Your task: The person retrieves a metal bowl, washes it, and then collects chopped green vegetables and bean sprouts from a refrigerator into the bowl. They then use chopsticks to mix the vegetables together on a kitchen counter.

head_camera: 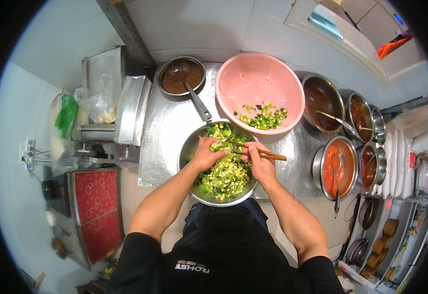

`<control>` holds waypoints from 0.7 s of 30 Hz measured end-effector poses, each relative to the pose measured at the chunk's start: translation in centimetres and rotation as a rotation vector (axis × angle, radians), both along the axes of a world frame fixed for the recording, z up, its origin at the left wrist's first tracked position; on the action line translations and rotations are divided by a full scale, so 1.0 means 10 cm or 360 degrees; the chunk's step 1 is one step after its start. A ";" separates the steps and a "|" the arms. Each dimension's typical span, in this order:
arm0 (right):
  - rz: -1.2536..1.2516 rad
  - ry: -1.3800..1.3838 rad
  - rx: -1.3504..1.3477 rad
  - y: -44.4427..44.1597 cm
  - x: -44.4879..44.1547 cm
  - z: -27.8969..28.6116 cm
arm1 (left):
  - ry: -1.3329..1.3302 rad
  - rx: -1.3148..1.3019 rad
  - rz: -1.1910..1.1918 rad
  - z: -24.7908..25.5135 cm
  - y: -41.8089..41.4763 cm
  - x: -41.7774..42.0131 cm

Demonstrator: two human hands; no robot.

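A wide steel bowl (232, 201) at the table's front edge holds chopped greens mixed with bean sprouts (223, 178). My left hand (208, 153) is in the bowl at its left side, fingers spread and touching the greens; some fingertips are buried in them. In my right hand (260, 161) is a pair of wooden chopsticks (272, 155), held over the bowl's right side with the tips among the greens. Just behind the bowl sits a pink plastic colander (232, 88), tilted towards me, with a small heap of chopped greens (263, 117) at its near side.
A steel bowl of brown sauce (169, 86) with a ladle (199, 101) stands at back left. Several steel bowls of sauce line the right, including one of red sauce (328, 171) whose ladle handle overhangs the edge. A metal machine (131, 110) is at left, shelves (386, 235) at lower right.
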State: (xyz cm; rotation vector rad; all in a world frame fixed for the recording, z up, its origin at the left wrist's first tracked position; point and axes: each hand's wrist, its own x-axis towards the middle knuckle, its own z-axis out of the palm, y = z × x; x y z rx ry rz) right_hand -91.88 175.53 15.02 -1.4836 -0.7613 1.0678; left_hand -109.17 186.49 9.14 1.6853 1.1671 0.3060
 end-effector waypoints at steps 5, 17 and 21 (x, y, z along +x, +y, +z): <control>0.0245 -0.0288 0.0231 -0.23 0.31 0.65 | -0.0168 0.0304 -0.0302 0.58 -0.21 0.04; -0.0745 0.0394 -0.0223 -0.57 0.40 -0.53 | 0.0403 -0.0130 -0.0309 -0.13 0.39 -0.06; -0.0915 0.0358 -0.0128 -0.28 -0.06 -0.39 | 0.0122 -0.0222 -0.0368 -0.22 0.44 -0.01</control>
